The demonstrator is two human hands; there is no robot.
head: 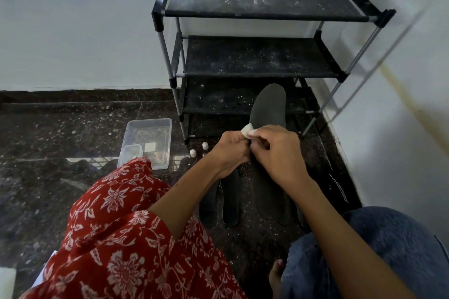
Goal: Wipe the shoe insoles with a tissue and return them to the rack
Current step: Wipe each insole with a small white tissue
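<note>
A dark grey insole stands upright in front of the black shoe rack, its toe end up. My left hand and my right hand meet at its lower part. A small white tissue shows between the fingers of both hands, pressed at the insole's left edge. I cannot tell which hand bears the insole's weight. More dark insoles lie flat on the floor below my hands, another to their right. All the rack's shelves are bare and dusty.
A clear plastic tub with a smaller box inside sits on the dark stone floor left of the rack. Two small white-capped bottles stand beside it. White walls close the corner behind and right of the rack. My knees fill the foreground.
</note>
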